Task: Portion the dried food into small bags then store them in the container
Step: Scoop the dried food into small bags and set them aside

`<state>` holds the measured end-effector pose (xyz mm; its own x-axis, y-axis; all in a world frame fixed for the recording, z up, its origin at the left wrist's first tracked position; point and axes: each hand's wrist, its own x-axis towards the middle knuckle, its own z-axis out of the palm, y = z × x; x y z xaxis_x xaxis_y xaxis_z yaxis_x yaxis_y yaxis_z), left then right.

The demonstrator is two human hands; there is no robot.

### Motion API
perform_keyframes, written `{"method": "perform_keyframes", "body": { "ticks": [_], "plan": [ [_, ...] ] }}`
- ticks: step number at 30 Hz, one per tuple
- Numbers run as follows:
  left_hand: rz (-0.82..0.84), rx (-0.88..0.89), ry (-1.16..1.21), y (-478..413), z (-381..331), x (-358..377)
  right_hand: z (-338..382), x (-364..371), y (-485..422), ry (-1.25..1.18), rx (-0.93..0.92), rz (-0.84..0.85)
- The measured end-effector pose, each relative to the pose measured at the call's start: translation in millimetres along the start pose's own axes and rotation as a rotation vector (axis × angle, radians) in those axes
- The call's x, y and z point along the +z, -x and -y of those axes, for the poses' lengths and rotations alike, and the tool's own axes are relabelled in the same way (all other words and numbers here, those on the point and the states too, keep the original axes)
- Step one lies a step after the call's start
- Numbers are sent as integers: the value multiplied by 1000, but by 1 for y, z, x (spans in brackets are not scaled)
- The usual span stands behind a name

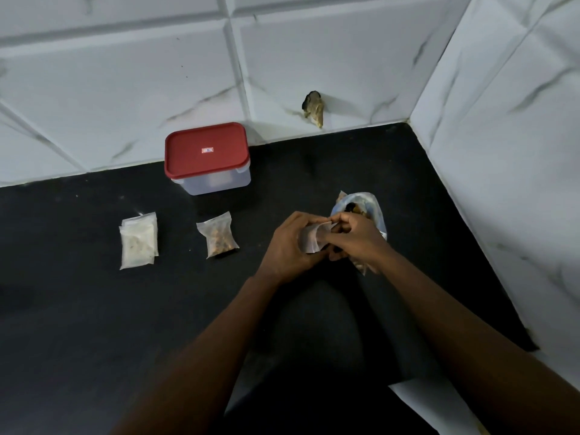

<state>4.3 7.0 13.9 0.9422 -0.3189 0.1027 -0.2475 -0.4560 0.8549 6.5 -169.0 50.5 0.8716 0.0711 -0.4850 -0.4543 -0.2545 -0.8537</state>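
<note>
Both hands meet over the black counter (125, 309) at centre right. My left hand (287, 243) grips a small clear bag (314, 240) from the left. My right hand (354, 238) pinches the bag's top edge from the right. Just behind them stands the large open plastic bag of dried food (367, 205), partly hidden by my right hand. A filled small bag (218, 235) holding brown dried food lies to the left. Further left lies a small stack of empty small bags (138, 240). The clear container with a red lid (207, 158) stands shut by the back wall.
White marble-look tiled walls close off the counter at the back and on the right, forming a corner. A broken hole in the back wall (314, 111) sits just above the counter. The counter's near edge lies at bottom right.
</note>
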Motion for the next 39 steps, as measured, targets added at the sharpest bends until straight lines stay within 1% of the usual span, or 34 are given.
{"method": "perform_keyframes", "body": {
  "ticks": [6, 10, 14, 16, 20, 24, 27, 32, 35, 39],
  "plan": [
    [-52, -31, 41, -5, 1, 8, 1, -6, -1, 55, -3, 30],
    [-70, -29, 89, -7, 1, 9, 2, -10, 0, 84, -31, 2],
    [-80, -72, 177, -8, 0, 10, 6, -14, 0, 107, -35, -24],
    [-69, -76, 206, -8, 0, 10, 8, -15, 1, 83, -33, -29],
    [-49, -78, 173, -8, 3, 10, 12, -14, 4, 20, -41, -48],
    [-21, -52, 128, -8, 6, 12, 12, -11, 1, 132, -71, -54],
    [-24, -37, 126, -8, 6, 16, 9, -7, -3, 162, -74, -49],
    [-54, -38, 146, -8, 5, 17, 5, -5, -3, 134, -46, -38],
    [-85, -84, 207, -7, 3, 17, 5, -10, 1, 128, -40, -34],
    [-81, -116, 234, -7, 4, 19, 3, -17, 4, 146, -66, -56]
  ]
}}
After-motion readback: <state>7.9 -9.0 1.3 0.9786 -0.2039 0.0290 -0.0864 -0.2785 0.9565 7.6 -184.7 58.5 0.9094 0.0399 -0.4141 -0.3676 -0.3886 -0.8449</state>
